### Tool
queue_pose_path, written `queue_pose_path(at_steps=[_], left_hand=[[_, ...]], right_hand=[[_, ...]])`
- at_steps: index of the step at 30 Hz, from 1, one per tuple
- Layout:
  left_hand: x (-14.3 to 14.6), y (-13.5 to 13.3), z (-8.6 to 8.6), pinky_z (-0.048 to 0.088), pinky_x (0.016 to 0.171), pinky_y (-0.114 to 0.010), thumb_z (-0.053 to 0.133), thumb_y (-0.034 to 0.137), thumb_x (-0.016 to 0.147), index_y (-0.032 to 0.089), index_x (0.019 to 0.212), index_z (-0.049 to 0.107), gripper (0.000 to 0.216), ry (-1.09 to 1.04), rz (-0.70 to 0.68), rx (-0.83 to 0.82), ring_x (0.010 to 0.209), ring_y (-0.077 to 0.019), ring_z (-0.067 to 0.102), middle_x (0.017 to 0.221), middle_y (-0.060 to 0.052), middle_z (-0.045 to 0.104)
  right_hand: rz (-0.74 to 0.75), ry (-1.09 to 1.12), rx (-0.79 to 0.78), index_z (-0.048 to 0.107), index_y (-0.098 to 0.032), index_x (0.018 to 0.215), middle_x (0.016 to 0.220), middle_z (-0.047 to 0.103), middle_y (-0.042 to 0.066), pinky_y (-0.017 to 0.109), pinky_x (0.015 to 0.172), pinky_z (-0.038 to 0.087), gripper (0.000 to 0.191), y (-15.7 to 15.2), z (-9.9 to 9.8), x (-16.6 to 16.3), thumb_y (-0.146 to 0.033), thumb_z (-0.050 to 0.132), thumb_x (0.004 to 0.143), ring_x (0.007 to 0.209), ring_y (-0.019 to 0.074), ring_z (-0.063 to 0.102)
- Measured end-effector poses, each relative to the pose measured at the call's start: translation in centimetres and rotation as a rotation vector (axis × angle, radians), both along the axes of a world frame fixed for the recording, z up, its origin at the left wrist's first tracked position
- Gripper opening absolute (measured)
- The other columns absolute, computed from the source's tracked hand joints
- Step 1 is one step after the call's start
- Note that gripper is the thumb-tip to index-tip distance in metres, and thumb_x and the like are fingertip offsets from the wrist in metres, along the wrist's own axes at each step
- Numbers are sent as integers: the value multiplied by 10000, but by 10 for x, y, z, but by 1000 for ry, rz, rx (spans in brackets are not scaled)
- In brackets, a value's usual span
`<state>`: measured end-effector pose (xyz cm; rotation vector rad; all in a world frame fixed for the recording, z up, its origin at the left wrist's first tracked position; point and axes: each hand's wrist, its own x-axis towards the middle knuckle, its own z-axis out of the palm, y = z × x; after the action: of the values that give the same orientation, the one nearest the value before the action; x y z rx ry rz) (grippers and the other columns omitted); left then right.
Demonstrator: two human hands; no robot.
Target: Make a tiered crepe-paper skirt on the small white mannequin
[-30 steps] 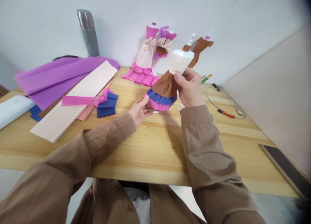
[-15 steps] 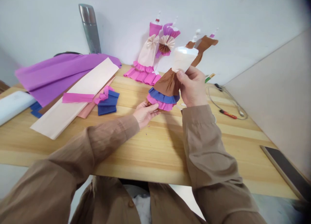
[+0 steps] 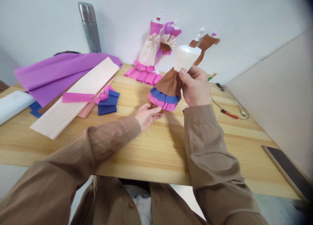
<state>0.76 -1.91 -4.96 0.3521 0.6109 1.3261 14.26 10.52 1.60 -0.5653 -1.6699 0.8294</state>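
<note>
My right hand [image 3: 195, 86] grips a small paper dress [image 3: 168, 85] at its waist and holds it upright above the wooden table [image 3: 156, 147]. The dress has a white top, a brown skirt and blue and pink ruffles at the hem. My left hand [image 3: 147, 114] is just below the hem, fingers curled with the fingertips at the pink ruffle. Whether it pinches the paper is hard to see.
Finished paper dresses lean on the wall: a pink one [image 3: 146, 60], a purple one [image 3: 168, 39], a brown one [image 3: 205, 46]. Purple [image 3: 56, 72], cream [image 3: 80, 94], pink and blue [image 3: 107, 104] crepe sheets lie left. A steel flask [image 3: 90, 26], cables and a red tool [image 3: 228, 113] stand behind; a dark tablet [image 3: 283, 166] lies right.
My left hand slid slightly right under the dress hem. My right hand and the dress shifted a little right and up.
</note>
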Motion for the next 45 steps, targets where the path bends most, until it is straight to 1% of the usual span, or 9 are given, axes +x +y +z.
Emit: queue_pose_path(at_steps=[3, 8, 16, 22, 27, 32, 36, 39, 45], left_hand=[[-4, 0, -1, 490, 780, -311, 816, 79, 681, 172, 836, 642, 251, 7, 64, -13, 728, -133, 663, 784, 3, 697], [-11, 3, -1, 509, 823, -364, 804, 354, 769, 190, 879, 635, 259, -29, 31, -53, 761, -183, 659, 806, -33, 684], [-12, 4, -2, 516, 811, -337, 715, 334, 877, 143, 807, 677, 206, 25, 49, -64, 740, -161, 635, 744, -40, 651], [-5, 3, -6, 519, 813, -339, 795, 365, 823, 140, 742, 656, 276, 71, 6, 0, 689, -152, 640, 735, -42, 664], [-6, 3, -1, 524, 902, -396, 451, 475, 1013, 147, 856, 675, 427, 47, -10, -155, 783, -229, 703, 776, -114, 718], [-5, 0, 9, 529, 880, -357, 314, 376, 1060, 111, 838, 656, 487, 78, -24, -230, 785, -198, 692, 920, -160, 740], [3, 0, 12, 519, 784, -281, 470, 114, 992, 116, 804, 639, 253, 128, -101, -226, 712, -140, 671, 810, -92, 730], [12, 4, 11, 476, 670, -243, 556, -26, 893, 116, 767, 618, 199, 175, -128, -217, 590, -100, 619, 734, -56, 706], [28, 16, 14, 394, 539, -200, 479, -33, 935, 124, 737, 550, 262, 160, -121, -201, 496, -76, 580, 614, -14, 615]], right_hand=[[-20, -33, 15, 734, -327, 1009, 1160, 761, 0, 624, 1139, 459, 474, 4, -2, 2, -685, 777, 701, 1228, 346, 652], [-10, -74, 39, 716, -339, 1063, 1202, 741, 13, 627, 1160, 433, 458, 5, -3, 5, -680, 733, 757, 1284, 346, 614], [93, -103, -11, 683, -360, 1048, 1202, 737, 5, 626, 1162, 420, 535, -7, 6, 7, -754, 724, 688, 1287, 371, 601], [-108, -133, 50, 643, -357, 1042, 1235, 714, 30, 567, 1128, 454, 578, -10, 12, 4, -795, 704, 670, 1253, 345, 602], [-25, 3, 3, 653, -325, 943, 1097, 729, 64, 519, 1072, 480, 447, -7, 16, 8, -630, 815, 659, 1081, 313, 669], [63, 191, -68, 671, -303, 992, 1132, 699, 19, 528, 983, 509, 436, -2, 20, 16, -410, 801, 590, 924, 267, 696], [99, 307, -133, 692, -277, 835, 971, 711, -6, 473, 858, 552, 306, 4, 20, 18, -304, 745, 535, 836, 253, 697], [126, 332, -122, 727, -290, 918, 947, 707, 2, 462, 789, 566, 400, 8, 18, 19, -373, 788, 532, 803, 250, 687], [79, 283, -3, 697, -368, 1077, 1170, 711, -8, 528, 895, 579, 645, 9, 15, 22, -507, 928, 491, 964, 274, 696]])
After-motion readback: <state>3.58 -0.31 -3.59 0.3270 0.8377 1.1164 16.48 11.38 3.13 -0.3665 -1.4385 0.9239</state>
